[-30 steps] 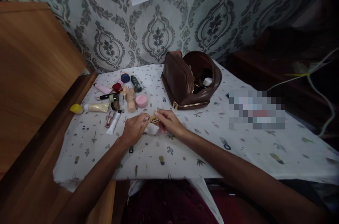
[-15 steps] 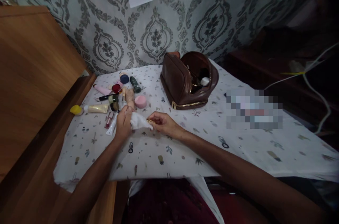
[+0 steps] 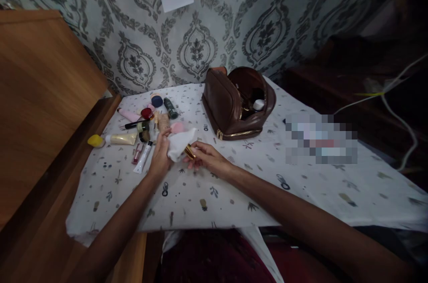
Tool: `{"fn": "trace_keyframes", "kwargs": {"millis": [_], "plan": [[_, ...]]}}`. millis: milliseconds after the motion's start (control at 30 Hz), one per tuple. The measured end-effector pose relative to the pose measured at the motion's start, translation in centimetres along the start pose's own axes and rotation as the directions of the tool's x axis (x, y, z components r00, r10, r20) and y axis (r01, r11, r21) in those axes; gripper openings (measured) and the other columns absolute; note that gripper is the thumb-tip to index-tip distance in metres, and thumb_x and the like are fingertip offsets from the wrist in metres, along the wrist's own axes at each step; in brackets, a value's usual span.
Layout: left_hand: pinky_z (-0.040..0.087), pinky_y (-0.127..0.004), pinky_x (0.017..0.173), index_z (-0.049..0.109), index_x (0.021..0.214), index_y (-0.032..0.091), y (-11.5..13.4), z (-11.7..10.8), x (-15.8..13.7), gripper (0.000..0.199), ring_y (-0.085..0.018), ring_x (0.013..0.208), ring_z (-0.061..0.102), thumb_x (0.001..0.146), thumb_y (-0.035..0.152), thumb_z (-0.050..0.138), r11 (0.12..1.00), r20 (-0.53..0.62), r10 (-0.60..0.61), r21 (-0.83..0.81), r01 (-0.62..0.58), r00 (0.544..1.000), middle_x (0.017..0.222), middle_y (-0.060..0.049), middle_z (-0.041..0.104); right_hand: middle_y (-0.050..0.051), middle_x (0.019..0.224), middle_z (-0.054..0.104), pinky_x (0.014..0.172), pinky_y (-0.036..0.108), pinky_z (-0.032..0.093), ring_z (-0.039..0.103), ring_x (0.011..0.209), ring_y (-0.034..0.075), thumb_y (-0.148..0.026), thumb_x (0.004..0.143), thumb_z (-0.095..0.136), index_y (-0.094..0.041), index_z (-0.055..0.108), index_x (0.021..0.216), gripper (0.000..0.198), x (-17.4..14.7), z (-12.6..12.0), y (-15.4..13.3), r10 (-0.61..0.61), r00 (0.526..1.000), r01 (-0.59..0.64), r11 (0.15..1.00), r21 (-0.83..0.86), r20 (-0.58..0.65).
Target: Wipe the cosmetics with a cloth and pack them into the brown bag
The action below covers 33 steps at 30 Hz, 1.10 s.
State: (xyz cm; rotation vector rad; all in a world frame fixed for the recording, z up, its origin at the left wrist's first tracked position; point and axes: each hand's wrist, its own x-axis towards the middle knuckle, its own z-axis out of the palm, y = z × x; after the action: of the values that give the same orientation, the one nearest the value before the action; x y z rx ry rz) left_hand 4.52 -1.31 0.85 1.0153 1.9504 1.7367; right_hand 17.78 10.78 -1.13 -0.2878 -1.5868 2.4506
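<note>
Head view: the left hand [image 3: 161,154], its fingers partly curled, holds a white cloth [image 3: 179,145], while the right hand [image 3: 210,158], nearly closed, pinches a small gold-coloured object [image 3: 190,152] at the cloth's right edge. Both are held over the patterned counter [image 3: 234,203], nearer the viewer than the open brown bag [image 3: 222,107]; a white tube [image 3: 142,159] lies beside the left hand.

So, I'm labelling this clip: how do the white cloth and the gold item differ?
The white cloth is pale and limp; the gold item looks shiny and stiff. The white cloth shows larger than the gold item. The left hand holds the white cloth, while the right hand holds the gold item. Both are in the hands, close together.
</note>
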Motion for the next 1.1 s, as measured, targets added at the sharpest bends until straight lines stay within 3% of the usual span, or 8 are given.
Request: {"fn": "trace_keyframes", "kwargs": {"millis": [133, 233, 367, 467, 667, 833, 933, 1100], "plan": [[0.053, -0.032, 0.075, 0.050, 0.123, 0.021, -0.1, 1.7, -1.0, 0.057, -0.021, 0.092, 0.065, 0.088, 0.066, 0.050, 0.987, 0.255, -0.041, -0.142, 0.079, 0.966, 0.123, -0.011, 0.064, 0.000, 0.066, 0.067, 0.052, 0.023, 0.047, 0.063, 0.056, 0.013, -0.048, 0.069, 0.080, -0.016, 0.061, 0.083, 0.040, -0.1, 0.3, 0.5, -0.051, 0.998, 0.052, 0.998, -0.044, 0.033], [0.049, -0.026, 0.057, 0.052, 0.112, 0.020, -0.2, 2.2, -1.1, 0.049, -0.014, 0.069, 0.062, 0.088, 0.063, 0.053, 0.974, 0.328, -0.061, -0.188, 0.128, 0.943, 0.116, -0.009, 0.065, -0.001, 0.065, 0.066, 0.051, 0.023, 0.046, 0.061, 0.055, 0.012, -0.043, 0.068, 0.081, -0.016, 0.063, 0.081, 0.034, 0.0, 0.5, 0.7, -0.047, 0.999, 0.048, 0.998, -0.037, 0.027], [0.050, -0.026, 0.068, 0.056, 0.101, 0.018, -0.4, 2.0, -1.0, 0.046, -0.016, 0.079, 0.061, 0.091, 0.063, 0.048, 0.998, 0.218, -0.012, -0.064, 0.026, 0.976, 0.106, -0.008, 0.066, -0.002, 0.067, 0.066, 0.051, 0.022, 0.047, 0.059, 0.056, 0.012, -0.037, 0.057, 0.088, -0.017, 0.065, 0.081, 0.038, 0.2, 0.7, 1.0, -0.025, 1.000, 0.026, 1.000, -0.016, 0.017], [0.051, -0.030, 0.077, 0.054, 0.115, 0.018, -0.9, 1.9, -1.3, 0.055, -0.019, 0.088, 0.061, 0.092, 0.066, 0.041, 1.000, 0.199, 0.011, -0.018, -0.008, 0.980, 0.107, -0.009, 0.063, -0.003, 0.071, 0.066, 0.054, 0.023, 0.048, 0.059, 0.060, 0.012, -0.033, 0.051, 0.091, -0.018, 0.066, 0.082, 0.043, 0.4, 0.7, 1.4, -0.033, 0.999, 0.033, 0.999, 0.008, 0.017], [0.043, -0.039, 0.104, 0.032, 0.145, 0.018, -0.8, 2.3, -1.5, 0.095, -0.029, 0.119, 0.054, 0.072, 0.061, 0.073, 0.996, 0.386, 0.090, -0.057, -0.073, 0.918, 0.132, -0.013, 0.054, 0.000, 0.081, 0.068, 0.072, 0.026, 0.050, 0.062, 0.076, 0.015, -0.035, 0.045, 0.094, -0.017, 0.068, 0.078, 0.046, 0.9, 0.2, 1.9, -0.169, 0.982, 0.176, 0.982, 0.071, -0.089], [0.046, -0.039, 0.100, 0.046, 0.140, 0.020, -0.1, 0.6, -0.3, 0.065, -0.028, 0.116, 0.058, 0.084, 0.047, 0.066, 1.000, 0.514, -0.011, -0.001, 0.013, 0.858, 0.128, -0.010, 0.062, 0.000, 0.083, 0.069, 0.065, 0.025, 0.053, 0.062, 0.070, 0.013, -0.043, 0.053, 0.091, -0.018, 0.068, 0.088, 0.049, 0.5, 0.1, 1.1, 0.000, 0.995, 0.018, 0.984, 0.179, -0.100], [0.051, -0.036, 0.091, 0.061, 0.127, 0.017, -1.0, -0.8, 0.6, 0.050, -0.027, 0.108, 0.063, 0.084, 0.042, 0.063, 0.999, 0.452, -0.030, -0.007, 0.037, 0.891, 0.115, -0.008, 0.070, 0.001, 0.084, 0.069, 0.063, 0.026, 0.054, 0.067, 0.072, 0.015, -0.047, 0.063, 0.086, -0.018, 0.066, 0.091, 0.045, 0.1, 0.2, 0.5, -0.011, 0.992, 0.029, 0.990, 0.138, -0.126], [0.052, -0.030, 0.071, 0.065, 0.119, 0.016, -2.0, -0.7, 1.3, 0.045, -0.021, 0.082, 0.066, 0.079, 0.032, 0.056, 0.992, 0.155, -0.115, -0.026, 0.120, 0.981, 0.095, -0.005, 0.073, 0.003, 0.086, 0.069, 0.059, 0.023, 0.050, 0.065, 0.074, 0.014, -0.046, 0.071, 0.080, -0.017, 0.065, 0.089, 0.037, -0.2, 0.5, 0.1, -0.107, 0.990, 0.102, 0.992, -0.068, -0.087]]}}
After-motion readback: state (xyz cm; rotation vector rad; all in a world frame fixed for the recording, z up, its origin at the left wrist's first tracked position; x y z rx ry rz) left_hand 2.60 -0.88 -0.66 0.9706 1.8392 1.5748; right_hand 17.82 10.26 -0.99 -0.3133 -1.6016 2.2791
